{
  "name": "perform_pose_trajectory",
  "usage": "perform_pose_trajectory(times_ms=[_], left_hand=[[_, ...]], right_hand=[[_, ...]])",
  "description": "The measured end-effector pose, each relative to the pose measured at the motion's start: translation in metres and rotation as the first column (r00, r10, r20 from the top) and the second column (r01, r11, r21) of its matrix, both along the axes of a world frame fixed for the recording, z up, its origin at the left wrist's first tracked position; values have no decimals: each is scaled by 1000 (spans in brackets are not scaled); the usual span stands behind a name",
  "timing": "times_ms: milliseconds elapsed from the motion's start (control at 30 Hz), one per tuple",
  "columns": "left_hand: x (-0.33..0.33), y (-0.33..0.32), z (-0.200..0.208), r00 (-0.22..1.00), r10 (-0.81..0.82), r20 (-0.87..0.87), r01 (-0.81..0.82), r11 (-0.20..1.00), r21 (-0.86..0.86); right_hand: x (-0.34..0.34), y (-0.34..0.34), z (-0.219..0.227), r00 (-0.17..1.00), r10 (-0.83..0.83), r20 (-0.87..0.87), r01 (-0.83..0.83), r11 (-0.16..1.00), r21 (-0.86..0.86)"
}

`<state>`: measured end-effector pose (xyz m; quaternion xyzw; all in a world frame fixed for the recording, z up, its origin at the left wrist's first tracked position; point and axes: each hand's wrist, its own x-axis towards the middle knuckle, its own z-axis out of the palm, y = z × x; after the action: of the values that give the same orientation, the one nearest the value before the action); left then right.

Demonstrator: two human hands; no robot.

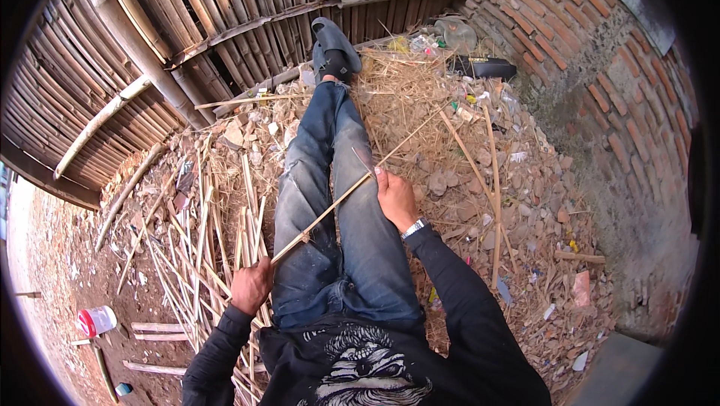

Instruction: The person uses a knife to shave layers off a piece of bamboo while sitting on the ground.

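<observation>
A long bamboo strip (322,215) runs slantwise across my thighs, its far end beyond my right knee. My left hand (252,286) is closed round its near end, beside my left thigh. Over my right thigh, my right hand (396,197) is closed on a knife whose thin blade (362,158) lies across the strip; its handle is hidden in the fist. A node shows on the strip between the hands. My legs in worn blue jeans (307,181) are stretched out, with grey sandals (330,37) at the far end.
Several split bamboo strips (196,248) lie heaped to my left, near a red and white bucket (97,321). Rubble, shavings and litter (525,218) cover the ground at right, up to a brick wall (592,68). A bamboo fence (255,8) stands ahead; a black object (484,68) lies near the corner.
</observation>
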<state>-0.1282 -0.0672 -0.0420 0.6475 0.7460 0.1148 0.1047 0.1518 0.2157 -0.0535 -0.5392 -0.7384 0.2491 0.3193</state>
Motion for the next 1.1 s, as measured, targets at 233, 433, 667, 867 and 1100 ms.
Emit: perform_pose_trajectory(times_ms=[233,433,667,867,1100], left_hand=[[74,91,30,1000,29,-7,-29,998,56],[89,127,35,999,41,34,-43,996,79],[30,76,36,932,10,363,0,1000,-28],[-31,-15,58,933,105,344,-39,980,-193],[-54,-52,54,966,70,247,-30,986,-165]], right_hand=[[-2,-7,11,993,94,69,-93,996,-15],[6,-11,22,975,205,84,-199,977,-70],[25,16,0,994,109,6,-108,992,-64],[46,88,-14,978,-163,128,157,986,53],[37,103,-18,977,-193,96,193,981,8]])
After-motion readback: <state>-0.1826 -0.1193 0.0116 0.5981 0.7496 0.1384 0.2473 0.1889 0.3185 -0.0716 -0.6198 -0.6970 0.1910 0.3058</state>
